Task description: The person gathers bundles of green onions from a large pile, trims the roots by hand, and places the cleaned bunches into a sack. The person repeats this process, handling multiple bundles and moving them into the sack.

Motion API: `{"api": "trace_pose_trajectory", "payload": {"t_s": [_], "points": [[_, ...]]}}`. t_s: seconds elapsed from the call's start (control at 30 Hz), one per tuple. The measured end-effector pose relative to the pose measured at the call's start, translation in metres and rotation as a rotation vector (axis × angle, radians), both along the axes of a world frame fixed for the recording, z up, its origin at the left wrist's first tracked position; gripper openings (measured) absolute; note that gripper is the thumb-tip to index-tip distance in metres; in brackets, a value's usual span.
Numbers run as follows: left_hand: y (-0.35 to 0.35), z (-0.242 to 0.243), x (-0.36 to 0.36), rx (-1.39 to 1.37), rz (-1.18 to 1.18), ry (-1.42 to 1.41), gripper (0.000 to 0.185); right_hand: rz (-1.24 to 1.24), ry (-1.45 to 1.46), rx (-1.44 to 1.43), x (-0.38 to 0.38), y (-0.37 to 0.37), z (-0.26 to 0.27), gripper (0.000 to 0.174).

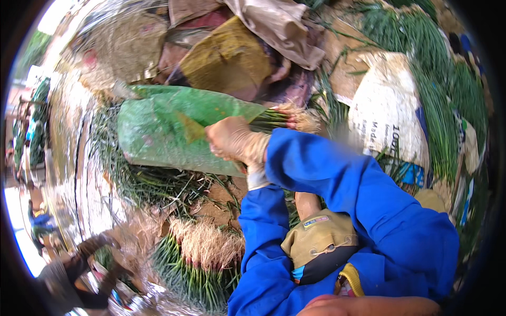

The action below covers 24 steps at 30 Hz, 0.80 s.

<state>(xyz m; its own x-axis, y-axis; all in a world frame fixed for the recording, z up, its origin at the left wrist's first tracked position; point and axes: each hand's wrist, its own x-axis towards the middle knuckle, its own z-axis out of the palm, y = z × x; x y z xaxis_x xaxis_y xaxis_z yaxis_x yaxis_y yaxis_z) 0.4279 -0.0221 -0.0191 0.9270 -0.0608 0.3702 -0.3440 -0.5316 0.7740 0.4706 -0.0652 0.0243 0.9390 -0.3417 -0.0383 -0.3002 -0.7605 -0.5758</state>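
Note:
A green woven-plastic sack [158, 122] lies wrapped around a bundle of spring onions [272, 118], whose pale roots [298, 116] stick out at the right end. My right hand [231, 136] is closed at the sack's near side, by a yellowish flap [189, 127], and appears to grip the sack's edge. My left hand [256, 177] crosses beneath the right wrist. Only its wrist, in a pale covering, shows clearly; its fingers are mostly hidden, so their hold cannot be told. Both arms wear blue sleeves.
Another spring onion bundle [205, 256] lies at lower left, roots up. Loose green leaves [158, 189] cover the ground nearby. Used sacks [229, 55] lie beyond. A white printed sack [387, 106] and more onion bundles [431, 91] are at right. A person [71, 276] is at lower left.

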Motion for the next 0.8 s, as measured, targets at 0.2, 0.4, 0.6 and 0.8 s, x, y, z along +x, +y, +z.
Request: {"api": "trace_pose_trajectory", "payload": {"t_s": [0.2, 0.4, 0.6, 0.8], "points": [[0.004, -0.030, 0.043, -0.375, -0.142, 0.253, 0.037, 0.034, -0.224, 0.080, -0.026, -0.012, 0.015, 0.030], [0.017, -0.026, 0.070, -0.333, -0.156, 0.286, 0.038, -0.935, -0.829, 0.902, -0.237, -0.095, -0.054, 0.050], [0.031, -0.024, 0.066, -0.279, -0.098, 0.357, 0.043, -1.262, -0.271, 1.131, -0.166, -0.039, -0.067, 0.081], [0.071, -0.015, 0.088, -0.576, 0.085, 0.567, 0.043, -1.128, -0.540, 1.540, -0.214, -0.059, -0.123, 0.077]]}}
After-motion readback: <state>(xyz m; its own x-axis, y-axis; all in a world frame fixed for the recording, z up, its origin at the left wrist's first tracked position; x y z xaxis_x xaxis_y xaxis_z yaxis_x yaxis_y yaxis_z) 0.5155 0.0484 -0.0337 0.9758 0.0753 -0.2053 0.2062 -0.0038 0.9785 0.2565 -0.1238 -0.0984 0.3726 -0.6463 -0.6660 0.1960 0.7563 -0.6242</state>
